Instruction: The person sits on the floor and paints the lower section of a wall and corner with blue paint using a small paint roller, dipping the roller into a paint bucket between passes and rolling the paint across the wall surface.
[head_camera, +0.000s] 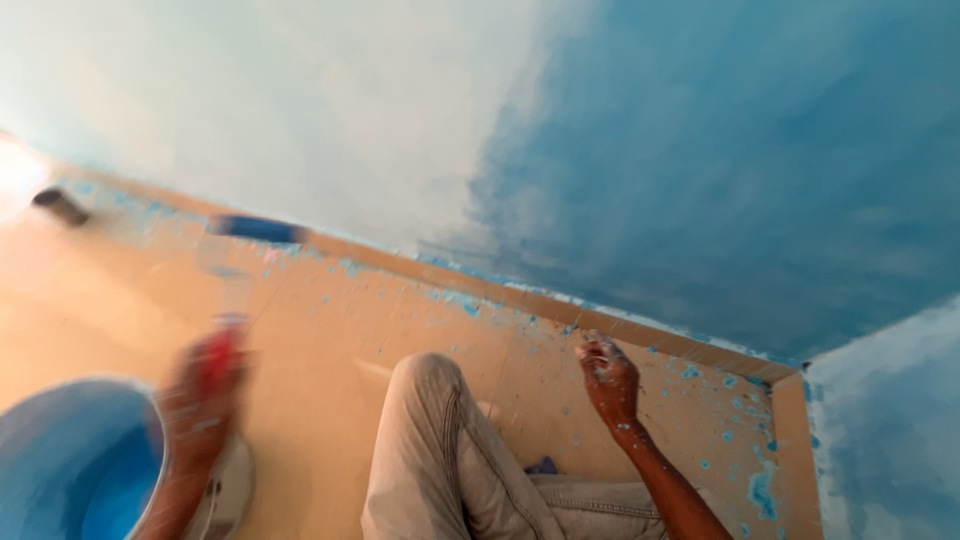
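Half-painted plaster wall (600, 150), pale white fading into patchy blue toward the right corner. Tan tiled floor (330, 340) speckled with blue paint drips, brightly lit at left.

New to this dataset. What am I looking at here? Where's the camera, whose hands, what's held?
There is one picture, from a camera worn on a person's head, looking down at their own bare hands. No robot.

The left hand, motion-blurred, grips the red handle of a paint roller with a blue sleeve near the base of the wall, which is partly blue, partly white. The right hand, paint-flecked and loosely closed, holds nothing that shows. A bent knee in grey trousers sits between them. The tan floor carries blue splatter, and a bucket of blue paint stands lower left.
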